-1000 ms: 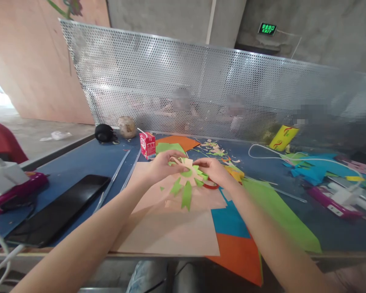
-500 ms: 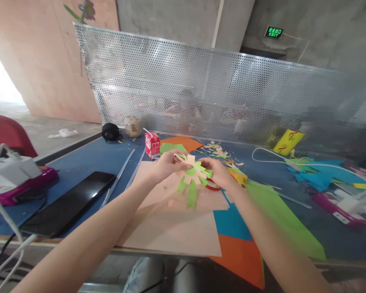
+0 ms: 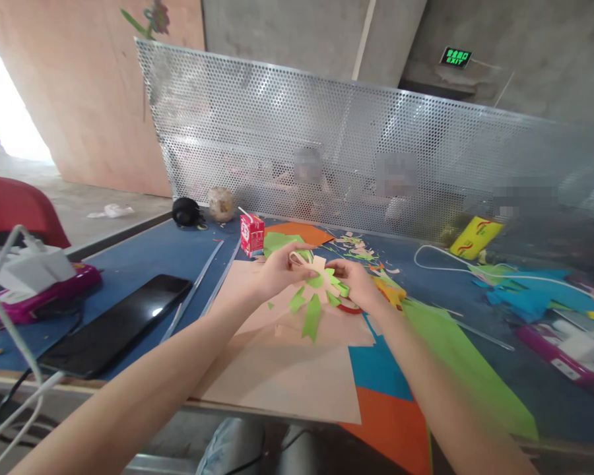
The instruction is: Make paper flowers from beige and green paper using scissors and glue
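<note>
Your bare left forearm [image 3: 148,366] slants forward and inward to your bare-handed left grip [image 3: 283,269], its thumb pointing right below the extended fingers. Your bare right forearm [image 3: 435,382] angles in opposite, your bare-handed right grip [image 3: 356,284] curling its fingers inward.

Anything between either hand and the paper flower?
Nothing visible. The left hand grips the paper flower; the right hand is at its green petals. The drink carton stands farther back.
</note>
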`<state>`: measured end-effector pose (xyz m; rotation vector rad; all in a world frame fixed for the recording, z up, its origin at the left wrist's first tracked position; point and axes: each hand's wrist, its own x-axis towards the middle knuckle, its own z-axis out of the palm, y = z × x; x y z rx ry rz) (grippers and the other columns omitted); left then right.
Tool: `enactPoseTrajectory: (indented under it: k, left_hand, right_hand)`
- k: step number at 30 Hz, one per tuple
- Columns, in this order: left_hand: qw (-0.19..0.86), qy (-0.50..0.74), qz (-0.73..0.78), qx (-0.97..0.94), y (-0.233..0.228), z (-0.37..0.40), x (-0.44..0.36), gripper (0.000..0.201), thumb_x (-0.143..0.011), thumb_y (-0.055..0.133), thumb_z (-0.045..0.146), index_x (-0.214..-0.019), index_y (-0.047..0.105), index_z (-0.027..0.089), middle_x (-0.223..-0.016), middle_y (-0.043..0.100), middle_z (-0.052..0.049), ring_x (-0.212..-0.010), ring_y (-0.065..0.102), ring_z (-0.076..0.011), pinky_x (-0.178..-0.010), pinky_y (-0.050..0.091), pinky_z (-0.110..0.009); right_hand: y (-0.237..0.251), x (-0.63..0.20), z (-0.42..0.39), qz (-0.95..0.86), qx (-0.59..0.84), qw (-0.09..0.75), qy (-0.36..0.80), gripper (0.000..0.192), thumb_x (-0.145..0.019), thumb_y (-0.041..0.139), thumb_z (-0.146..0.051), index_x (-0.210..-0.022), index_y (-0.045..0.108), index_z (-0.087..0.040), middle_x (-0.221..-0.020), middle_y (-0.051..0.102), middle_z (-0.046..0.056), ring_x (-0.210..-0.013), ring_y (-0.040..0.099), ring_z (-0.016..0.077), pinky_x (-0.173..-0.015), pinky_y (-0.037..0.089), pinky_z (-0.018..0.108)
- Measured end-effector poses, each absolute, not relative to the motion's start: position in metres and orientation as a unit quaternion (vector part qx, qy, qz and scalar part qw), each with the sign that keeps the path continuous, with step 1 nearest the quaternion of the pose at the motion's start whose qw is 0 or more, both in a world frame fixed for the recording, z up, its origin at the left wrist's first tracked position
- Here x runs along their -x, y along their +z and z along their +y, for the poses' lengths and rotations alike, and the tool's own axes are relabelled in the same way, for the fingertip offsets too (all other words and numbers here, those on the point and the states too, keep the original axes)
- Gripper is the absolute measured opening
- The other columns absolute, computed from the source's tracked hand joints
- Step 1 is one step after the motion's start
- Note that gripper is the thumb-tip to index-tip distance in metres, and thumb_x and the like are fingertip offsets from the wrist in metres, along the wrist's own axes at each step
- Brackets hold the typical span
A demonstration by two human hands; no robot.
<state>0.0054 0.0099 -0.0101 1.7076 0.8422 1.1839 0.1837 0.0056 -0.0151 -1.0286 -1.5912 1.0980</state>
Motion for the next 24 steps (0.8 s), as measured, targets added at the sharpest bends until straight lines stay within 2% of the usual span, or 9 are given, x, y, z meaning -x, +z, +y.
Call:
enactPoseTrajectory:
  k: [7, 10, 12, 16, 20, 24]
  left_hand:
    - [0.437, 0.491, 0.358, -0.663, -0.012, 0.010, -0.008, 0.036, -0.058, 0.069, 0.032, -0.088, 0.057, 0.017, -0.061, 0.055, 0.003, -0.056, 0.054, -0.0118, -0.051, 0.040, -0.023]
    - [0.443, 0.496, 0.380, -0.642, -0.009, 0.006, -0.008, 0.038, -0.054, 0.072, 0.032, -0.085, 0.057, 0.017, -0.059, 0.053, 0.004, -0.055, 0.052, -0.0110, -0.050, 0.038, -0.022]
    - [0.457, 0.508, 0.386, -0.619, -0.005, 0.001, -0.009, 0.032, -0.052, 0.073, 0.031, -0.076, 0.057, 0.016, -0.057, 0.050, 0.004, -0.053, 0.049, -0.0096, -0.049, 0.036, -0.021]
    - [0.554, 0.528, 0.348, -0.542, -0.002, -0.009, -0.012, 0.025, -0.057, 0.070, 0.028, -0.054, 0.049, 0.016, -0.051, 0.042, 0.006, -0.046, 0.038, -0.0053, -0.046, 0.032, -0.020]
    - [0.678, 0.519, 0.286, -0.435, -0.006, -0.011, -0.018, 0.021, -0.058, 0.071, 0.022, -0.058, 0.051, 0.015, -0.058, 0.049, 0.003, -0.057, 0.047, -0.0077, -0.057, 0.038, -0.021]
    - [0.750, 0.440, 0.218, -0.443, -0.010, -0.012, -0.024, 0.022, -0.055, 0.074, 0.019, -0.071, 0.059, 0.012, -0.071, 0.059, -0.003, -0.070, 0.055, -0.0126, -0.069, 0.041, -0.025]
  right_hand:
    - [-0.013, -0.189, 0.004, -0.746, 0.416, 0.379, 0.355, 0.020, -0.056, 0.056, -0.014, -0.076, 0.059, -0.015, -0.081, 0.067, 0.005, -0.075, 0.061, 0.0182, -0.069, 0.047, 0.028]
    - [-0.013, -0.196, 0.008, -0.728, 0.455, 0.385, 0.338, 0.021, -0.056, 0.058, -0.015, -0.076, 0.059, -0.015, -0.083, 0.067, 0.006, -0.076, 0.062, 0.0186, -0.068, 0.048, 0.029]
    - [-0.013, -0.201, 0.011, -0.706, 0.475, 0.399, 0.342, 0.020, -0.056, 0.058, -0.016, -0.076, 0.058, -0.016, -0.080, 0.066, 0.005, -0.073, 0.062, 0.0179, -0.064, 0.049, 0.028]
    - [-0.006, -0.211, 0.014, -0.679, 0.468, 0.426, 0.371, 0.016, -0.060, 0.059, -0.023, -0.075, 0.059, -0.017, -0.074, 0.066, 0.003, -0.065, 0.062, 0.0158, -0.060, 0.049, 0.027]
    - [0.000, -0.220, 0.015, -0.646, 0.467, 0.441, 0.413, 0.023, -0.063, 0.063, -0.034, -0.076, 0.060, -0.016, -0.068, 0.065, 0.002, -0.059, 0.061, 0.0140, -0.059, 0.050, 0.027]
    - [-0.004, -0.224, 0.022, -0.624, 0.509, 0.462, 0.371, 0.023, -0.062, 0.064, -0.035, -0.071, 0.058, -0.015, -0.060, 0.061, 0.000, -0.052, 0.057, 0.0108, -0.055, 0.048, 0.024]
